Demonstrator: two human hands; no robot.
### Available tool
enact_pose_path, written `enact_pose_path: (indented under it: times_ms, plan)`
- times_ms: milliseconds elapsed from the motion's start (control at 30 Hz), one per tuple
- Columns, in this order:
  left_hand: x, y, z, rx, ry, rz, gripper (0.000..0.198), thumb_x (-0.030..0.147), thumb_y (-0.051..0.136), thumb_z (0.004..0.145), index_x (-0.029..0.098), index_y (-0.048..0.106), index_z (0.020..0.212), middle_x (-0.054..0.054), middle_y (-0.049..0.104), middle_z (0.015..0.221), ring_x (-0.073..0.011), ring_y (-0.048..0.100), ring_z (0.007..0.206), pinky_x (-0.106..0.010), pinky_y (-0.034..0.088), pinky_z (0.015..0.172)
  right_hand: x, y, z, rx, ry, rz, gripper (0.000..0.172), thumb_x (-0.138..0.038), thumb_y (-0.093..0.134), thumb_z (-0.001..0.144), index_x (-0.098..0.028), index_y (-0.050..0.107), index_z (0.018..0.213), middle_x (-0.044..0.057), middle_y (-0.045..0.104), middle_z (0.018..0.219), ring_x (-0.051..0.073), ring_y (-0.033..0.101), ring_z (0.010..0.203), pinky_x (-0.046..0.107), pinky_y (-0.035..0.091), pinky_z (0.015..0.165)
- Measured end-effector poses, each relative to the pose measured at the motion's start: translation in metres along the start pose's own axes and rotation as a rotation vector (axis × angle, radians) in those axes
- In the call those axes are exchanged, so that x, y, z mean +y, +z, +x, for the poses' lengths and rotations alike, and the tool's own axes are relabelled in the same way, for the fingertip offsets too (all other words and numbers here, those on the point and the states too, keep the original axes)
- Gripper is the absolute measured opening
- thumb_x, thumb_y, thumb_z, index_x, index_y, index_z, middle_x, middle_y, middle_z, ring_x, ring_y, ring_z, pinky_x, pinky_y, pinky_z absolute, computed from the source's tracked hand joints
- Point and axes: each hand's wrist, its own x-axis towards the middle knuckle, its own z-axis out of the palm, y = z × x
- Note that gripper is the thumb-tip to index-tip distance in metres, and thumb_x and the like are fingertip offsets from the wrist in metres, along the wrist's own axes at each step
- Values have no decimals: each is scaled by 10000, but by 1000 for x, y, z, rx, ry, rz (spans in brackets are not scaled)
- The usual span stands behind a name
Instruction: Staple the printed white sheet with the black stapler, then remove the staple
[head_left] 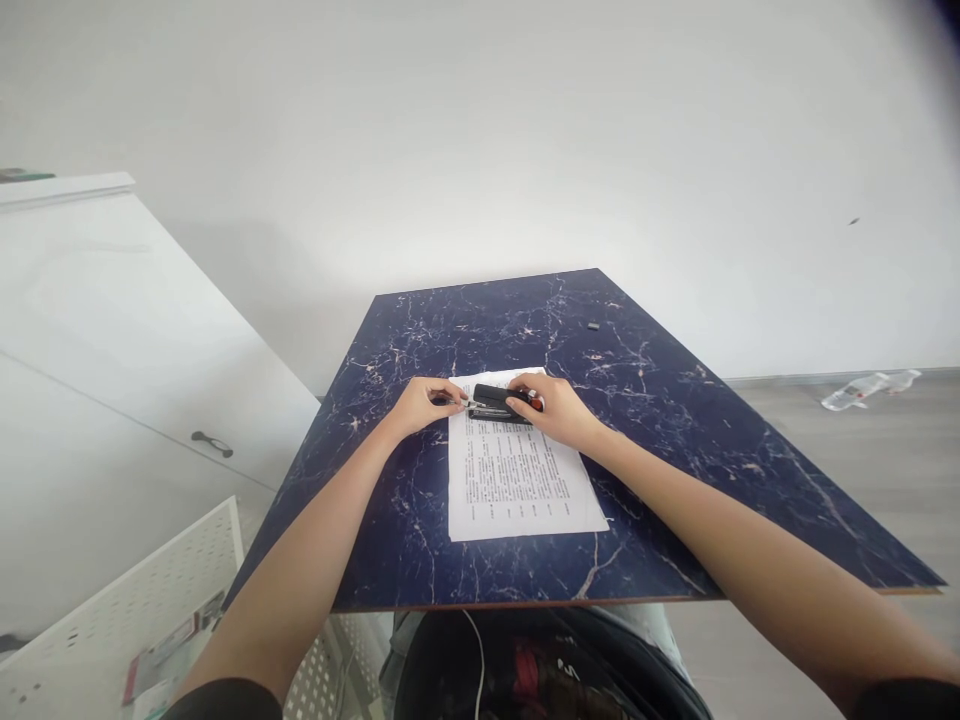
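Note:
A printed sheet of paper [517, 480] lies on the dark blue marbled table [675, 420]. On its top edge lies a black stapler [496, 400] with a red end. My right hand [555, 408] is closed over the stapler's right part. My left hand [426, 402] sits at the paper's top left corner, its fingers pinched at the stapler's metal front end. What the left fingertips hold is too small to make out.
A small dark piece [593, 326] lies near the table's far edge. A white cabinet [112, 350] stands to the left, with a white perforated board [127, 620] below it. A clear plastic bottle [870, 388] lies on the floor at right. A dark bag [540, 665] sits under the table's near edge.

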Motion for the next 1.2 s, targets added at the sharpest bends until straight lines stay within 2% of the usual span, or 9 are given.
enact_pose_path:
  times_ms: [200,400,533,633,700,800,933,1067,1200]
  plan:
    - [2,-1,1,-37,-20,47,185,342,813,798,172,772,860,-103,786,1045,-221,751,953,-424,591,956,-4,-2,0,-12,11,-7,166,-371,584,980,-228,656,1024,58,730,982,203,638,813,360,475,732]
    - [2,-8,0,-99,-19,129,147,336,792,825,220,804,916,-80,791,1078,-233,742,1025,-430,568,1004,0,-1,-1,-34,18,-5,208,-403,602,966,-238,662,1077,71,746,1062,228,675,890,375,515,778]
    - [3,-22,-5,-196,-35,105,256,287,736,874,250,786,1123,-78,770,1205,-229,719,1145,-437,532,1077,9,0,-3,-101,52,2,485,-387,754,840,-266,605,1285,80,740,1204,278,694,1043,410,538,875]
    - [2,-28,-7,-253,-64,84,312,234,695,893,252,753,1199,-79,748,1272,-224,697,1207,-440,516,1101,14,0,-3,-147,78,-17,533,-318,743,822,-273,589,1330,74,757,1151,280,711,995,427,538,879]
    - [0,-25,-5,-241,-71,85,297,208,688,887,246,756,1174,-78,758,1248,-225,702,1201,-435,523,1088,14,-1,-1,-154,91,-32,530,-312,743,807,-274,605,1317,71,765,1109,285,716,977,434,534,884]
    - [-3,-10,4,-189,-41,99,293,169,699,862,238,760,1140,-72,779,1178,-226,728,1133,-422,540,1046,15,-3,1,-150,112,-29,555,-328,778,754,-264,629,1284,66,775,1074,295,718,994,448,518,932]
    - [-3,13,21,-99,82,272,240,156,753,830,228,780,1058,-61,790,1049,-228,729,1014,-422,519,995,17,-5,5,-164,110,23,548,-326,799,697,-237,663,1221,49,781,1009,266,724,906,417,526,890]
    - [0,23,26,20,149,537,276,184,773,841,256,782,1107,-57,765,1083,-258,659,1106,-469,414,1043,19,-7,6,-174,94,53,504,-331,795,694,-235,686,1177,51,781,1021,272,725,931,420,530,883]
    - [3,24,24,13,164,637,299,197,754,870,269,770,1160,-61,743,1114,-259,631,1125,-457,386,1018,15,-7,6,-190,92,39,479,-292,801,683,-245,699,1149,49,783,1018,284,724,953,439,529,902]
